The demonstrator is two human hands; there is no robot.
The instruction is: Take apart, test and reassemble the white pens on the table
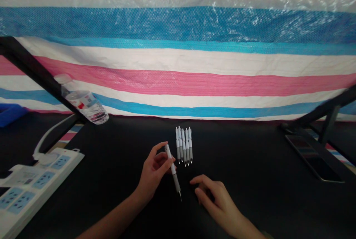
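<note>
The black tabletop (258, 157) stretches to a phone (315, 158) near its right edge, left fingers (166, 165) pinching a pen (176, 182), right fingers (204, 180) parted.

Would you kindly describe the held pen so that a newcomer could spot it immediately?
Below the striped sheet spreads a black tabletop. Near its middle, the left hand holds a white-and-grey pen. Unlike the five similar pens lying beyond it, this one is held.

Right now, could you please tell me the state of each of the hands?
Left hand: closed, holding a pen.
Right hand: open, loosely curled, holding nothing visible.
</note>
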